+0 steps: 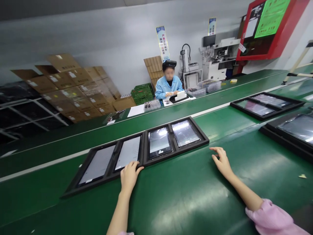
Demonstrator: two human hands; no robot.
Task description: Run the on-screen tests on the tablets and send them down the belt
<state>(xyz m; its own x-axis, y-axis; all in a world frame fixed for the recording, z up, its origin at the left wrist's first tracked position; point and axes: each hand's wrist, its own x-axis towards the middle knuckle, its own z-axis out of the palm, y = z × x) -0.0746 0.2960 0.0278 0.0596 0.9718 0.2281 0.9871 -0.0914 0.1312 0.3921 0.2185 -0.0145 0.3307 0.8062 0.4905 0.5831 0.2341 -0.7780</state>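
My left hand (129, 174) rests on the near rim of a black tray (80, 176) that lies on the green conveyor belt (190, 195); its fingers lie over the edge, where this tray meets a second black tray (202, 138). Each tray carries two flat screens: grey ones (128, 152) in the left tray, glossy ones (159, 142) in the right. My right hand (222, 160) lies flat on the belt with fingers spread, just right of the second tray's near corner, holding nothing.
More black trays with screens (265, 103) (293, 129) lie on the belt at the right. Across the belt a person in a blue coat (168, 85) sits at a work spot. Cardboard boxes (73, 88) are stacked at the back left, and machines (215, 62) at the back.
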